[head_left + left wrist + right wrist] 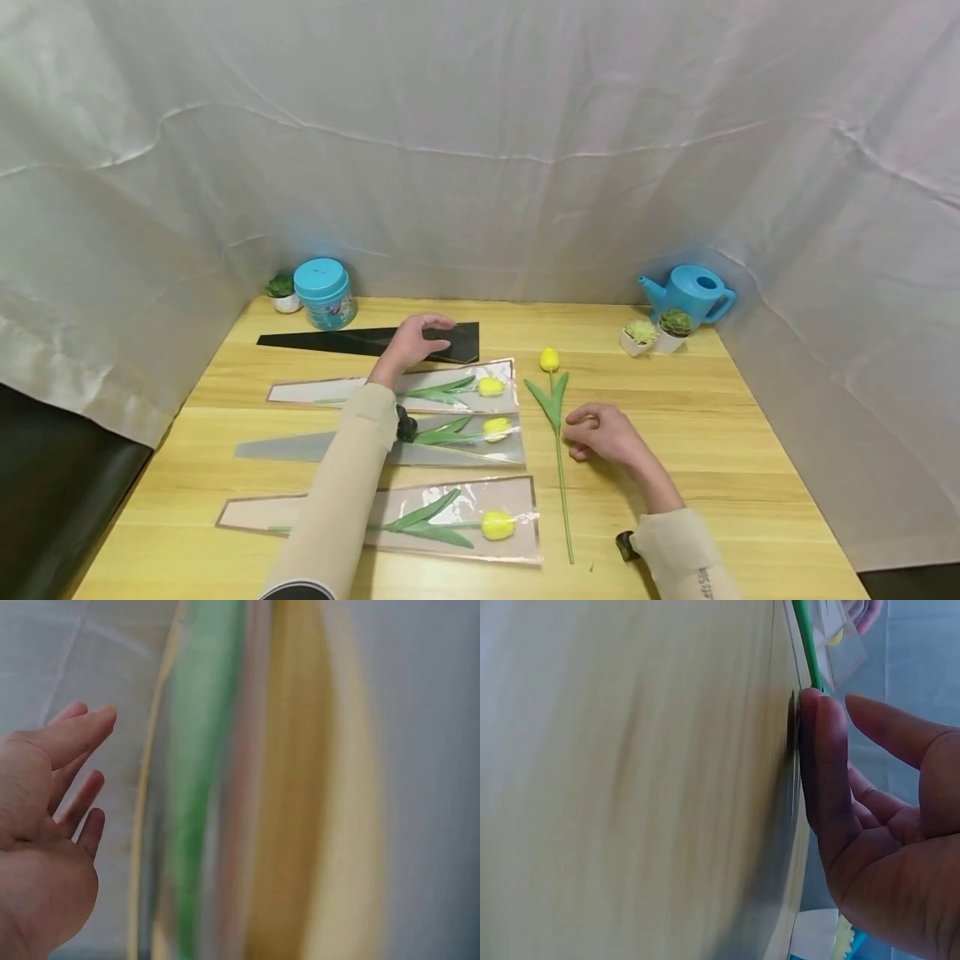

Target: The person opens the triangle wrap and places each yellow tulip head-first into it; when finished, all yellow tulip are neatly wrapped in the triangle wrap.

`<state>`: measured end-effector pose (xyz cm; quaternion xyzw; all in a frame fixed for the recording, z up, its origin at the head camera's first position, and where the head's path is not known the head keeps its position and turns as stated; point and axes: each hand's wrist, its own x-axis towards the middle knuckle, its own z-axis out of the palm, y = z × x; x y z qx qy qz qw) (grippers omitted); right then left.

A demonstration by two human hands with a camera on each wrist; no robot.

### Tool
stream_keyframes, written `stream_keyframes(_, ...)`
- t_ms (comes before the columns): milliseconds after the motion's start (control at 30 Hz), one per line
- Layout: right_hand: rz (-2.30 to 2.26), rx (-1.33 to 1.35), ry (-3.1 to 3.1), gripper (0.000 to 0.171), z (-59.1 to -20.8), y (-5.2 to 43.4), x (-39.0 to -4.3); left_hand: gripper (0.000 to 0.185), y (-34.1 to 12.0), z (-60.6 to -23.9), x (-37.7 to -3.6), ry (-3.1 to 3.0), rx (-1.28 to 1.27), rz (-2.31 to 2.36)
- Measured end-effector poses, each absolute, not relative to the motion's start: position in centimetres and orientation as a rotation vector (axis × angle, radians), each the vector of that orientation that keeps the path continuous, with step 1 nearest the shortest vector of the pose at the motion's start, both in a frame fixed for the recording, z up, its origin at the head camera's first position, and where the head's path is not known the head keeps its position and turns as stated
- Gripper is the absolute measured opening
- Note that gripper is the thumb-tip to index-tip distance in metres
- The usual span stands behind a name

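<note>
A loose yellow tulip (550, 360) with a long green stem lies on the wooden table (750, 467), right of centre. My right hand (600, 433) rests beside the stem's middle. In the right wrist view its fingertip (821, 735) presses the tabletop next to the green stem (807, 645), gripping nothing. My left hand (415, 340) hovers with relaxed fingers over a flat black sleeve (337, 340) at the back. The left wrist view shows this hand (52, 795) empty. Three clear sleeves, each with a yellow tulip inside, lie in a column: (450, 387), (450, 437), (450, 521).
A teal tin (325, 292) and a small potted plant (281, 292) stand at the back left. A blue watering can (693, 292) and two small pots (656, 333) stand at the back right. White cloth walls the table on three sides.
</note>
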<state>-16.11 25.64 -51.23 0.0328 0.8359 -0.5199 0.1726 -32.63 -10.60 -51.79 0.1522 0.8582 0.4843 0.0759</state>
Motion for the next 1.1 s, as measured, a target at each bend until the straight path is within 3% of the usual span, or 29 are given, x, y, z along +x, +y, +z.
stream_keyframes(600, -1.499, 0.22, 2.299, 0.041, -51.7, 23.7, -17.0, 0.037, -10.1, -54.1, -32.7, 2.62, 0.321, 1.348)
stream_keyframes(1100, -1.508, 0.23, 2.318, 0.026, -52.0, 23.7, -17.2, 0.023, -10.4, -54.1, -32.3, 2.54, 0.221, 1.513)
